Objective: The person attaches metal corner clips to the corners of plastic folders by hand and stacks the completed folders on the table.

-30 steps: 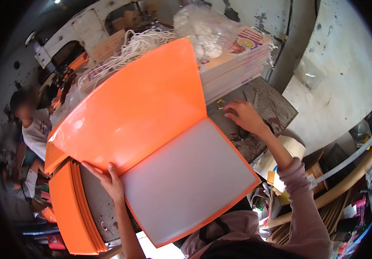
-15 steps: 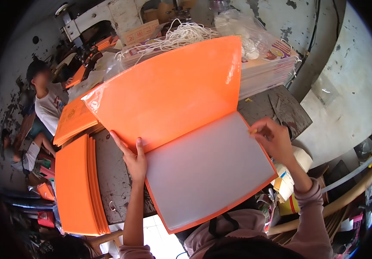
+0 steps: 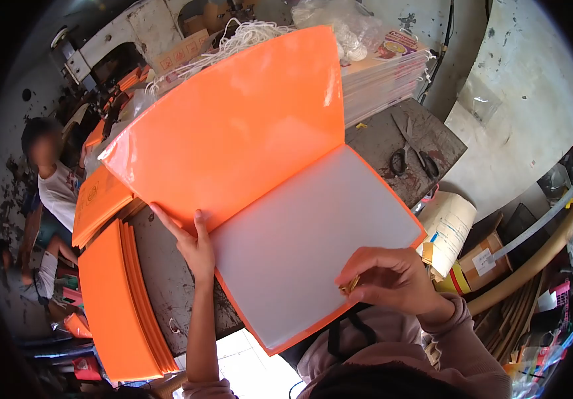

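An orange folder (image 3: 246, 126) lies open in front of me, its glossy cover raised and bent back. Its other half carries translucent greyish sheets (image 3: 300, 246) with an orange border around them. At the left end of the fold, my left hand (image 3: 195, 246) grips the folder, thumb on the inside of the cover. My right hand (image 3: 396, 276) is over the lower right of the sheets, thumb and fingers pinched on a small gold-coloured metal piece (image 3: 349, 286). Its exact shape is partly hidden by the fingers.
Stacked orange folders (image 3: 120, 299) stand at the left of the worn table (image 3: 167, 266). Black-handled scissors (image 3: 411, 153) lie at the right, near a stack of printed boards (image 3: 386, 86). White cords (image 3: 246, 36) sit at the back. Another person (image 3: 54, 179) is at the far left.
My right hand has moved from the folder's right edge down and left over the sheets, with the small metal piece in its fingers. The view has shifted, uncovering the scissors.
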Demonstrator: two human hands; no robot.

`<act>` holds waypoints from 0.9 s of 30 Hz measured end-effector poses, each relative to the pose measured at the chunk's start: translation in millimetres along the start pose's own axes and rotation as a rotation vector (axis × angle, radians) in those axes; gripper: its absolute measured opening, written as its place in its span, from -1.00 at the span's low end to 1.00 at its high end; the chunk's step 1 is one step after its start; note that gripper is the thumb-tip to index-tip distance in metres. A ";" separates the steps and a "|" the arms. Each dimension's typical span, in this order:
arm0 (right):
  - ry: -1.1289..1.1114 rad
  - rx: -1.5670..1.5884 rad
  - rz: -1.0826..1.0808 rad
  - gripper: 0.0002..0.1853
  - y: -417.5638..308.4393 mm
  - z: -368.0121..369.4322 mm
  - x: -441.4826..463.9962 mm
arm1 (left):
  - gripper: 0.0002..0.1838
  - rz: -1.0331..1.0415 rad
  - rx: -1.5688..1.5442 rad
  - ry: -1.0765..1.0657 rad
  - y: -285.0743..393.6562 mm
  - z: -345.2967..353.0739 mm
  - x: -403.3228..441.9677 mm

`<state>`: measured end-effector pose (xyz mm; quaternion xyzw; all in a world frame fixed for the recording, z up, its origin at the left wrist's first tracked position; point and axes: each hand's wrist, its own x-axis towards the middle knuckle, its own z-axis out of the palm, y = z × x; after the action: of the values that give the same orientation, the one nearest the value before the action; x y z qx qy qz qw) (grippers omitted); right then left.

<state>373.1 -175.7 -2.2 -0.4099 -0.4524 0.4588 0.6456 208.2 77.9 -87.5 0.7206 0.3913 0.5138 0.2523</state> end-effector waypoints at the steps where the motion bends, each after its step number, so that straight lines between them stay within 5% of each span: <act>1: -0.005 0.028 0.066 -0.79 3.1 3.9 -2.8 | -0.14 0.053 0.008 0.013 -1.8 -0.2 0.8; 7: -0.180 0.262 0.477 -0.82 42.1 33.3 -38.0 | -0.13 0.075 -0.018 -0.007 -4.4 -2.3 1.8; 8: -0.194 0.289 0.489 -0.82 51.3 38.2 -43.2 | -0.13 0.238 0.156 0.050 -13.3 -1.6 4.3; 14: -0.231 0.514 1.045 -0.79 102.0 72.0 -55.6 | -0.13 0.071 0.044 -0.004 1.7 -2.9 0.4; 18: -0.231 0.351 1.140 -0.77 120.2 97.1 -42.9 | -0.12 0.027 0.017 -0.033 2.6 -3.1 0.5; 26: -0.033 0.460 0.921 -0.68 132.2 105.8 -50.4 | -0.12 -0.017 0.018 -0.063 2.4 -3.7 1.5; 27: 0.013 0.470 0.883 -0.66 131.2 105.7 -51.5 | -0.12 0.107 0.066 -0.010 -1.9 -1.1 4.3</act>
<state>233.8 -181.4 -109.8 -0.4088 -0.1161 0.7751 0.4676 207.3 82.5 -86.2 0.7510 0.3676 0.5099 0.2022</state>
